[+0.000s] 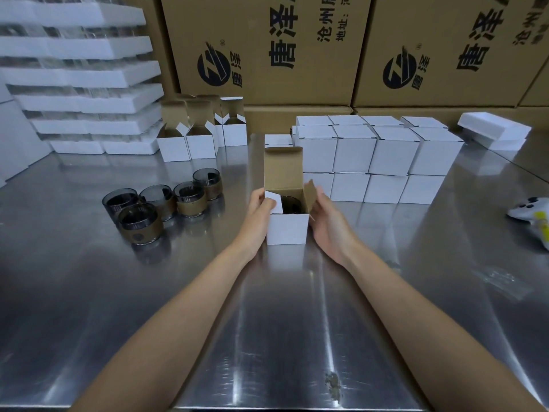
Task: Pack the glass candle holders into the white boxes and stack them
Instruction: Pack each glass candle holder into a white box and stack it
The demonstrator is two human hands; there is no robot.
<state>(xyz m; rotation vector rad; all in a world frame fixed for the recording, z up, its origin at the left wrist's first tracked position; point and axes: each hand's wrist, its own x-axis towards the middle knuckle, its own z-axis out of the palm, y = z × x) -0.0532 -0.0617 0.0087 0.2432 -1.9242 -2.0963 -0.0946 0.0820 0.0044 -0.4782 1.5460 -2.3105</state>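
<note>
While the white box (287, 230) holds a dark glass (292, 205), left fingers (259, 197) pinch its flap (274, 202), right fingers (323, 195) press it uncurled.

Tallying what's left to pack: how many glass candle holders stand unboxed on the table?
5 candle holders left of the open box: nearest one, three in a row behind, one farthest back. A sixth sits, partly hidden, inside the box.

Open across the near table (148, 307), left and right. Walled just behind and right of the open box (286, 230) by stacked boxes (371, 156). Crowded at left by glasses (160, 200), with a lane between. Closed at the back by cartons (267, 60) and foam trays (83, 75).
</note>
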